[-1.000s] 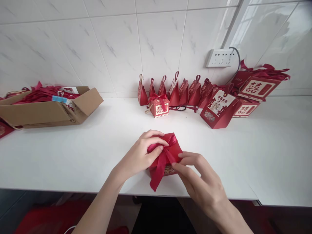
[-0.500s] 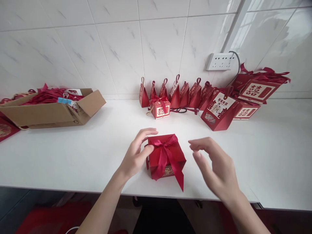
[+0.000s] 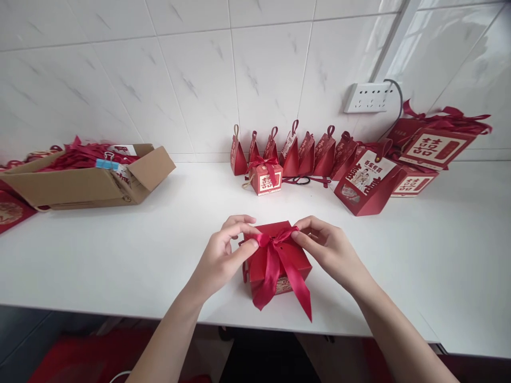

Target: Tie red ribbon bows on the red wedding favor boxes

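A red gift box stands near the front edge of the white table, with a red satin ribbon bow tied on its top. Two ribbon tails hang over the front face and partly cover its gold pattern. My left hand pinches the bow's left loop between thumb and index finger. On the other side, my right hand pinches the right loop the same way. The knot lies between my hands, on the lid. A darker red cord shows along the box's left side.
A cardboard carton of red ribbons stands at the left, with a blue clip pack on it. Along the wall are several red triangular boxes and a small bowed box. A larger red box and stacked boxes stand right, below a socket strip.
My right hand has moved left from beside the box and now grips the right loop. My left fingers have closed on the left loop. The view has shifted slightly.
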`<act>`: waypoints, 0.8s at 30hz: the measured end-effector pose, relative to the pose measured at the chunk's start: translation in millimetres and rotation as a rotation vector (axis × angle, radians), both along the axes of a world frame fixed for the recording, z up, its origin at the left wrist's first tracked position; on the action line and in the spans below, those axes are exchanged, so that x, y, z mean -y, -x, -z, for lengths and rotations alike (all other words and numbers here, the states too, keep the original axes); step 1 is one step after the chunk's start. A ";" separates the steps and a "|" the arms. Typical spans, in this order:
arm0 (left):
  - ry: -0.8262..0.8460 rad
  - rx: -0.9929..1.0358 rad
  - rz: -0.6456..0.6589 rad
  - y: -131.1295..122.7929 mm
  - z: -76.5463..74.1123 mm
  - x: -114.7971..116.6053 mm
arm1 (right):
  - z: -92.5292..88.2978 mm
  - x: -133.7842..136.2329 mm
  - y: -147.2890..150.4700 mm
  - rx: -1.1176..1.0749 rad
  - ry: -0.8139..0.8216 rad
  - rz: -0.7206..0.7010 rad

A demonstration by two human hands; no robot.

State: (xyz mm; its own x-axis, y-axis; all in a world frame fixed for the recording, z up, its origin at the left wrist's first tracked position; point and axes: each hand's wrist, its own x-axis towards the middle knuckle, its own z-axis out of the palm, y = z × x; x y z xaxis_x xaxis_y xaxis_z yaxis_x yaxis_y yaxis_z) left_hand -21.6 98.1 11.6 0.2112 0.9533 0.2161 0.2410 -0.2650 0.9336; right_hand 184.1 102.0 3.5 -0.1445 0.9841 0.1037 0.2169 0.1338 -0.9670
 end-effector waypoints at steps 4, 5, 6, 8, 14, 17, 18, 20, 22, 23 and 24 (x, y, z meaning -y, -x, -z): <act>-0.029 -0.015 -0.005 -2.4 -5.7 4.6 | 2.3 0.6 -2.0 -0.067 0.068 -0.008; -0.056 -0.026 -0.028 -3.3 -6.7 5.7 | 3.4 0.2 -2.1 -0.069 0.064 -0.004; -0.080 -0.030 -0.046 -4.1 -7.7 6.4 | 4.7 -0.3 -2.1 -0.067 0.056 0.002; -0.100 -0.029 -0.039 -4.6 -10.0 6.8 | 6.9 -1.5 -1.8 -0.055 0.039 0.007; -0.016 -0.231 0.151 0.8 -17.0 -1.9 | 5.2 -2.0 -3.0 -0.015 -0.007 0.029; 0.014 -0.293 0.023 1.8 -15.7 -5.1 | 0.4 1.3 -2.6 -0.006 0.006 0.033; 0.033 -0.296 -0.024 1.6 -14.3 -5.2 | -0.9 2.4 -1.7 -0.003 0.013 0.035; 0.084 -0.265 -0.094 0.5 -10.2 -4.3 | -2.6 4.0 1.2 -0.001 0.031 0.049; 0.136 -0.205 -0.120 -1.0 -5.6 -3.0 | -2.6 4.5 4.8 -0.019 0.061 0.062; 0.153 -0.170 -0.128 -1.7 -3.3 -2.6 | -2.1 4.4 6.7 -0.038 0.079 0.064; 0.162 -0.135 -0.134 -2.5 -1.2 -2.4 | -1.4 4.3 8.3 -0.063 0.101 0.062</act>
State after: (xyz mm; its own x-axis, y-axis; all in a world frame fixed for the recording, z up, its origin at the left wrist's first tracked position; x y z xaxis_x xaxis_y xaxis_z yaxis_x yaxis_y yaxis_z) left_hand -19.1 100.5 12.8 0.0967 0.9946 0.0366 0.3898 -0.0717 0.9181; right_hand 175.8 97.8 4.9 -0.0794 0.9968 0.0107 0.1600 0.0233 -0.9868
